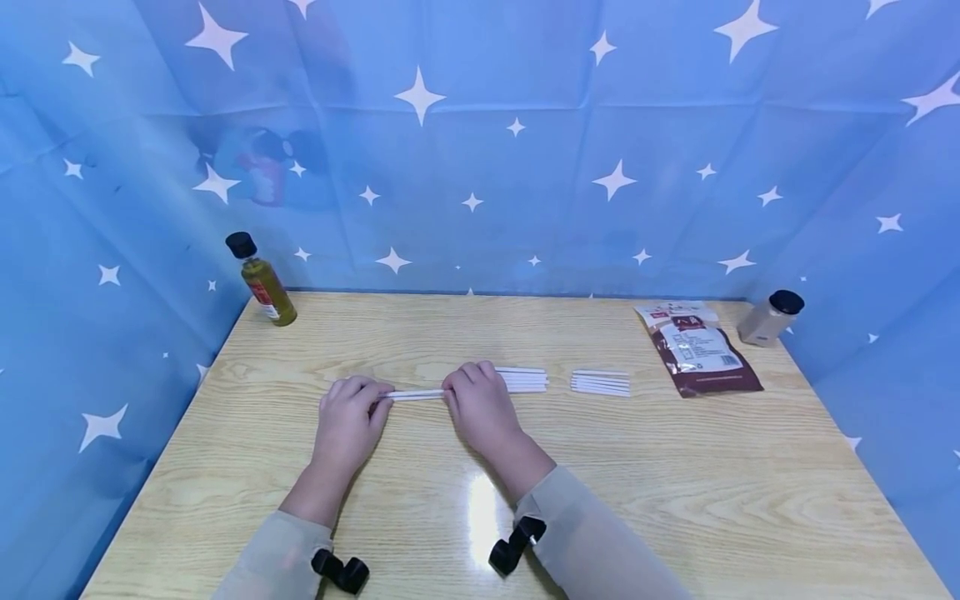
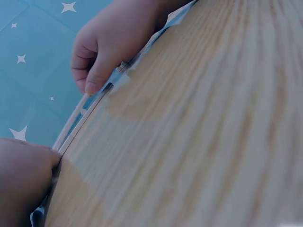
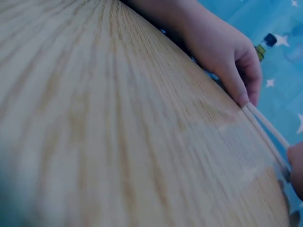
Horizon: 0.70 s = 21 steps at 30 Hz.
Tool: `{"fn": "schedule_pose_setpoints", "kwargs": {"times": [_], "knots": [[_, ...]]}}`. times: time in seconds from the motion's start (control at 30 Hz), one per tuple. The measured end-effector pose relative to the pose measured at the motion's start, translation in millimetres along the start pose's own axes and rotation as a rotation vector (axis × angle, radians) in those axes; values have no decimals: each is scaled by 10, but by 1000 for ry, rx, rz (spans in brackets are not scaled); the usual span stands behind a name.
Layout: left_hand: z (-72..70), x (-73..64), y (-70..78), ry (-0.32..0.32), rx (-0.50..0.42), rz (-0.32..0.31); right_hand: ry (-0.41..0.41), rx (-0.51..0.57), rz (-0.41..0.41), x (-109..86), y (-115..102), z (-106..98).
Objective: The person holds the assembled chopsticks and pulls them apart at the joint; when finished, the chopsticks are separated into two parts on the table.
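Note:
Two thin white sticks [image 1: 416, 395] span the gap between the hands, close together and roughly parallel. My left hand [image 1: 348, 421] pinches them at their left end; thumb and fingers show around that end in the right wrist view. At the other end my right hand [image 1: 483, 412] pinches a stick [image 2: 71, 121] between thumb and fingertips, as the left wrist view shows. How many sticks each hand grips is hidden by the fingers. Just right of the right hand lies a row of white sticks [image 1: 523, 381], partly covered by it. Farther right is a second row of several white sticks [image 1: 600, 383].
An oil bottle [image 1: 268, 287] with a black cap stands at the table's back left. At the back right lie a maroon and white packet [image 1: 697, 348] and a black-lidded jar [image 1: 768, 319]. A blue star-patterned cloth [image 1: 472, 167] hangs behind the wooden table [image 1: 675, 483].

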<state>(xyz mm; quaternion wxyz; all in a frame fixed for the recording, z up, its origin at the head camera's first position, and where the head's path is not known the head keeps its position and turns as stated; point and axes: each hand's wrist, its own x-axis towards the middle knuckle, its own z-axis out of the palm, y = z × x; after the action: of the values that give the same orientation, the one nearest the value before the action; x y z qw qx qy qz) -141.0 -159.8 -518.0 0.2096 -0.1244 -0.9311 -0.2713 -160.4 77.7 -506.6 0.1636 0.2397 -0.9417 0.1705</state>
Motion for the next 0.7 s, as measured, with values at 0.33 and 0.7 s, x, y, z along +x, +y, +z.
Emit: {"fn": "schedule_pose_setpoints", "kwargs": {"times": [0.33,0.7], "knots": [[-17,4,24,68,-18,48,47,97,-22,-12,-4,-37],[17,19,51,137,-24,177,205,130,-143,-62,33,-64]]}}
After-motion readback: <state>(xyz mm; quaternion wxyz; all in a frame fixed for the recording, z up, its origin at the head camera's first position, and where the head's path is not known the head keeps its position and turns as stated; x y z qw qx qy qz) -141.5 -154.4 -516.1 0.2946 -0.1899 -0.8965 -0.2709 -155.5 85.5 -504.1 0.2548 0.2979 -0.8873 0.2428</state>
